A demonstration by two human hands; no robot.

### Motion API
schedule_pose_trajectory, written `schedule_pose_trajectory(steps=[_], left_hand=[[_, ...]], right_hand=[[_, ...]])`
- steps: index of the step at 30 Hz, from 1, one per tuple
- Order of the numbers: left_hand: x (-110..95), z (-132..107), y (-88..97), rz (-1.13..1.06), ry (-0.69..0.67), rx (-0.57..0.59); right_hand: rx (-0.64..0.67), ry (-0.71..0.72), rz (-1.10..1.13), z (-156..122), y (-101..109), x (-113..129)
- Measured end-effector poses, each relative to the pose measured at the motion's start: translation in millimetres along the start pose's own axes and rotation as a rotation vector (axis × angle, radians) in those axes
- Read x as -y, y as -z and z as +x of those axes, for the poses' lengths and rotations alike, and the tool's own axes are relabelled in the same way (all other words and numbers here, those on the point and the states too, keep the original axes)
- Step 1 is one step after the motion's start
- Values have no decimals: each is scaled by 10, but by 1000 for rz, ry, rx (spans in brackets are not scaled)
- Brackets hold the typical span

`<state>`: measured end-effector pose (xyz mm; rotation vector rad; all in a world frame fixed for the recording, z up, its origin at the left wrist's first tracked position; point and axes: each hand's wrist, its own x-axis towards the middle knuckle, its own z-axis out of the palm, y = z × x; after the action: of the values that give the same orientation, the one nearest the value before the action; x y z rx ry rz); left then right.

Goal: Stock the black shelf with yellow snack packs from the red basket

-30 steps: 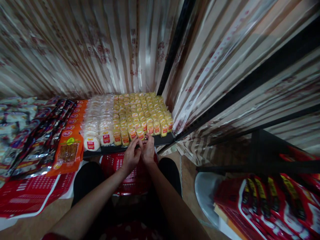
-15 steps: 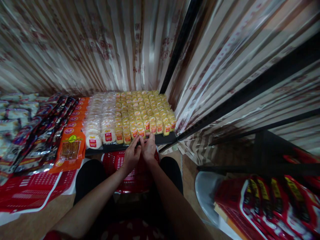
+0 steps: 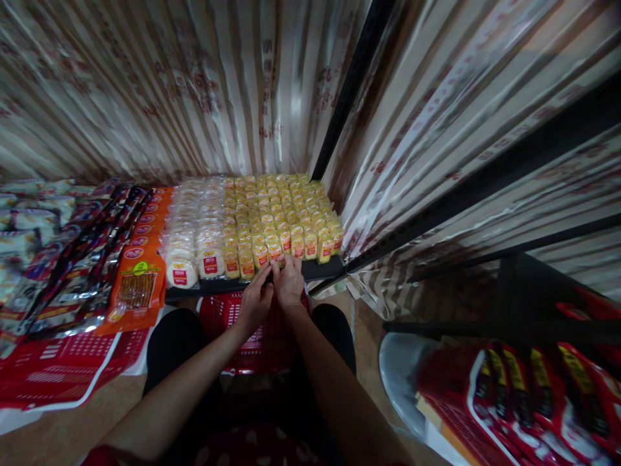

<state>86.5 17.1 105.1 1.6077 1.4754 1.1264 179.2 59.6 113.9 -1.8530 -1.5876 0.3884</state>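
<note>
At the front edge of a low dark shelf, my left hand and my right hand are close together. Several rows of small yellow snack packets in clear wrap with red labels stand in front of them. The curled fingers of my right hand are at the base of the front row, and a bit of yellow wrapper shows there. My left hand's fingers bend towards the same spot, with the thumb near them; what is between them is hidden. White round crackers in clear wrap stand to the left.
Orange snack bags and dark shiny packets lie further left, over a red basket. Another red basket sits between my knees. Black shelf posts and striped curtains enclose the back. Red packages are at lower right.
Hardly anything differs. The fingers of my right hand have shifted slightly and curl more over the front of the packets; the view has moved a little.
</note>
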Motion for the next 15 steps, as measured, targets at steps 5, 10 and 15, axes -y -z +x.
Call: schedule_pose_trajectory(steps=[5, 10, 15], left_hand=[[-27, -1, 15, 10, -13, 8], [-75, -95, 60, 84, -31, -48], [13, -358, 41, 148, -15, 52]], right_hand=[[23, 17, 41, 9, -26, -18], [-1, 56, 243, -90, 22, -103], [-65, -8, 406, -499, 29, -332]])
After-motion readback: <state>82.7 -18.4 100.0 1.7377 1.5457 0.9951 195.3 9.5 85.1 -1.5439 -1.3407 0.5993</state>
